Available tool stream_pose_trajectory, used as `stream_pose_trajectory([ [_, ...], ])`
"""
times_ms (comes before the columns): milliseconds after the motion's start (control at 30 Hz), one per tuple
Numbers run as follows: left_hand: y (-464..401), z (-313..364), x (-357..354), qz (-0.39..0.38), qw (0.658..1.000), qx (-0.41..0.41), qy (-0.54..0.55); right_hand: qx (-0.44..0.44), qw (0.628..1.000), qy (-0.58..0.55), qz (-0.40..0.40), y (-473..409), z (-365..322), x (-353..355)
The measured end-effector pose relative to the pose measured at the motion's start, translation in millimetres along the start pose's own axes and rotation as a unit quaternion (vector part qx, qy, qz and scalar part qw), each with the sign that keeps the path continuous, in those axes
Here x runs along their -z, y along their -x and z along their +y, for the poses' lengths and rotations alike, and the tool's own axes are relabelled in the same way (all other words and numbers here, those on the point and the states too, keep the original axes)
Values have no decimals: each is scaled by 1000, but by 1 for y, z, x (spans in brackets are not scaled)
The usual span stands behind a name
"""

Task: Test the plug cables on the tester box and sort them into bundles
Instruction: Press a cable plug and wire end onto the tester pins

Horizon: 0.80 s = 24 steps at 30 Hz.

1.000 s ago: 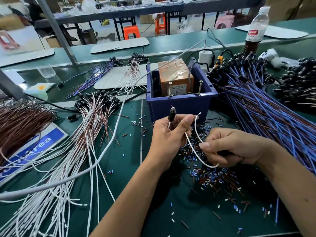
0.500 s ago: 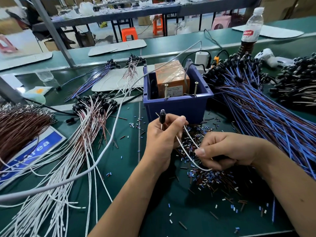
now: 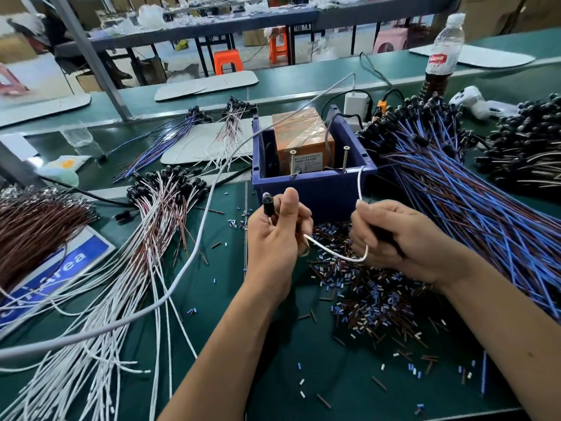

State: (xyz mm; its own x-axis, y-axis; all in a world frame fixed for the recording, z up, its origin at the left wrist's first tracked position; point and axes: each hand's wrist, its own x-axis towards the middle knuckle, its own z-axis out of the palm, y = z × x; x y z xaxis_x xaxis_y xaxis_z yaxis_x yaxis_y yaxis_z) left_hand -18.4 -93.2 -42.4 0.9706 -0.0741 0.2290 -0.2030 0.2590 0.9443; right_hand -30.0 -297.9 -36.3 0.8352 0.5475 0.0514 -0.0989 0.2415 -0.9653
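The left hand (image 3: pixel 277 235) pinches the black plug (image 3: pixel 267 204) of one white cable (image 3: pixel 334 253) between thumb and fingers, with the plug standing upright just above the fist, in front of the blue bin (image 3: pixel 312 189) that holds the orange tester box (image 3: pixel 303 141) at the middle of the table (image 3: pixel 212 299). The cable sags between both hands, and the right hand (image 3: pixel 394 238) has its fingers curled around the other part, whose free end rises up to a screw (image 3: pixel 346 158) on the bin's near rim. A bundle of white cables (image 3: pixel 121 268) lies toward the table's left edge and a blue bundle (image 3: pixel 470 208) toward its right edge.
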Motion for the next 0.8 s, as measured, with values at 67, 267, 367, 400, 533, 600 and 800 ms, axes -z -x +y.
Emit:
stream_pose_trajectory([
  [67, 1, 0, 1, -1, 1000, 6, -12, 13, 1000, -15, 19, -1, -1, -1],
  [267, 0, 1, -3, -11, 1000, 23, -13, 16, 999, 7, 41, -5, 1, -5],
  [367, 1, 5, -5, -20, 999, 48, 14, 17, 999, 22, 27, -8, 3, -7],
  [400, 1, 6, -5, -24, 998, 52, 21, 16, 999, 27, 21, -8, 4, -7],
  [533, 3, 12, -5, -41, 996, 70, 46, 17, 999, 33, 10, -11, 6, -6],
  [600, 4, 14, -4, -50, 994, 83, 44, 23, 999, 33, 11, -13, 6, -6],
  [800, 6, 16, 1, -104, 989, 92, 59, 12, 998, 60, 5, -15, 6, -4],
])
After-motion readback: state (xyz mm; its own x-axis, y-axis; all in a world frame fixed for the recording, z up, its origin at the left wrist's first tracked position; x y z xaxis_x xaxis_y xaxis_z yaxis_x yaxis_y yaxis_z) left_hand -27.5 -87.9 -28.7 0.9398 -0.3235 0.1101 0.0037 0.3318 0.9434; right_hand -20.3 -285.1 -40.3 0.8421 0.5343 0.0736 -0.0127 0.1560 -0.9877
